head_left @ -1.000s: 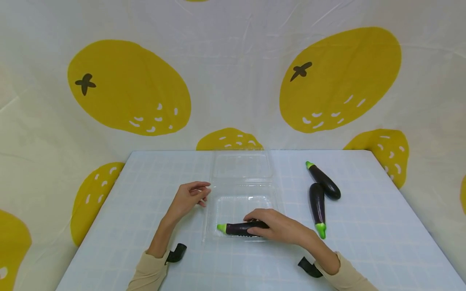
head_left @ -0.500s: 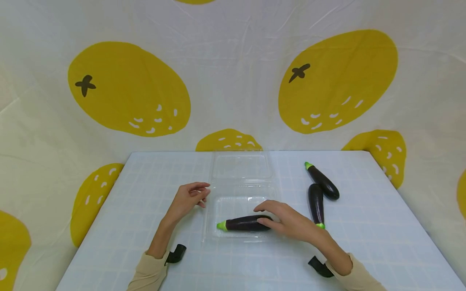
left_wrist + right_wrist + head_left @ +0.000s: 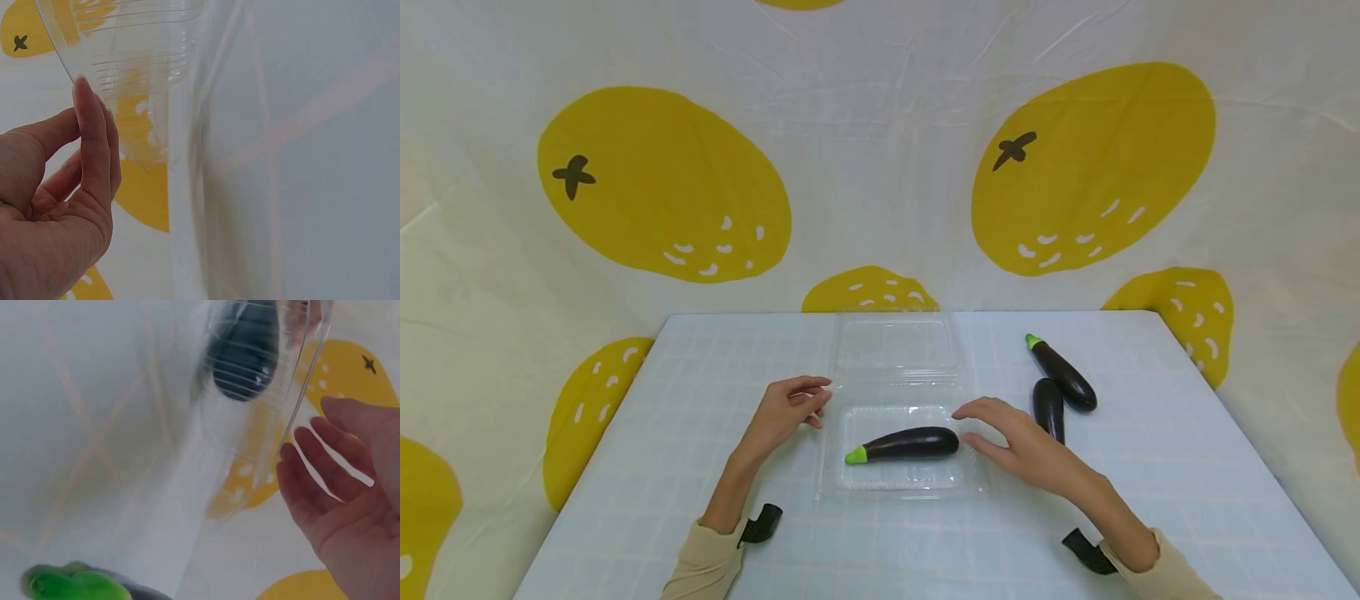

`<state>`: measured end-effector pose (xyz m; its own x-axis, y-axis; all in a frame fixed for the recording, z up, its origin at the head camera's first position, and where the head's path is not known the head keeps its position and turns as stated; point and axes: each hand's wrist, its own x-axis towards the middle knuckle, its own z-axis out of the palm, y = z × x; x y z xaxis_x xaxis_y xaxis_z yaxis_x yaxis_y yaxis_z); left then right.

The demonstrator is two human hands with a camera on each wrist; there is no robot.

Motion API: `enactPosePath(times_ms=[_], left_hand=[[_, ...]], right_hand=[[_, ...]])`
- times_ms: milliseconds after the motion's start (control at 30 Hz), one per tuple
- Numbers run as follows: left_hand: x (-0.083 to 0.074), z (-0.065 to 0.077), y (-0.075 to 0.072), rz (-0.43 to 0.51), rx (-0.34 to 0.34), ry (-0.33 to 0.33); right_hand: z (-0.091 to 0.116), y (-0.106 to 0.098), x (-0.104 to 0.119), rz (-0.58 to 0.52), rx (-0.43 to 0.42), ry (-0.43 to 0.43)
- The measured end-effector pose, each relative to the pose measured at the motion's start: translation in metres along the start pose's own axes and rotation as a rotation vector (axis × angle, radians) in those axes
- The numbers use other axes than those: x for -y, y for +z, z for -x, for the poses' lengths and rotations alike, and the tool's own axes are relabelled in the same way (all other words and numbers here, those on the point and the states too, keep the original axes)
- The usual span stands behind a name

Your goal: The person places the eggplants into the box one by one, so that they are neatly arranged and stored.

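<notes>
Right fingers [image 3: 988, 408] hover beside a clear container [image 3: 867, 421], wrist [image 3: 1072, 472] partly hiding one eggplant [image 3: 1048, 407].

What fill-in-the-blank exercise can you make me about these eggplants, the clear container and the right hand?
1. Exactly ____ eggplant lies inside the clear container.
2. The lid is ____ rather than closed.
3. As the person sees it, the two loose eggplants lie to the ____ of the container.
4. The right hand holds ____ of the eggplants.

Missing words: one; open; right; none.
</notes>
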<state>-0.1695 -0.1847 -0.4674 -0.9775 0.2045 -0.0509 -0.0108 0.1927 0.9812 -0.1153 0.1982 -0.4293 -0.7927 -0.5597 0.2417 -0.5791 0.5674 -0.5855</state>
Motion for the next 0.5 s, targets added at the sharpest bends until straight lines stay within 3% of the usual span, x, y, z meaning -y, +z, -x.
enactPosePath(times_ms=[300, 500], left_hand=[[0.0, 0.0, 0.0, -0.009, -0.003, -0.005], [-0.001, 0.001, 0.0, -0.011, -0.005, -0.005]], right_hand=[[0.016, -0.011, -0.022, 0.13, -0.117, 0.005], [0.032, -0.019, -0.037, 0.159, -0.165, 0.01]])
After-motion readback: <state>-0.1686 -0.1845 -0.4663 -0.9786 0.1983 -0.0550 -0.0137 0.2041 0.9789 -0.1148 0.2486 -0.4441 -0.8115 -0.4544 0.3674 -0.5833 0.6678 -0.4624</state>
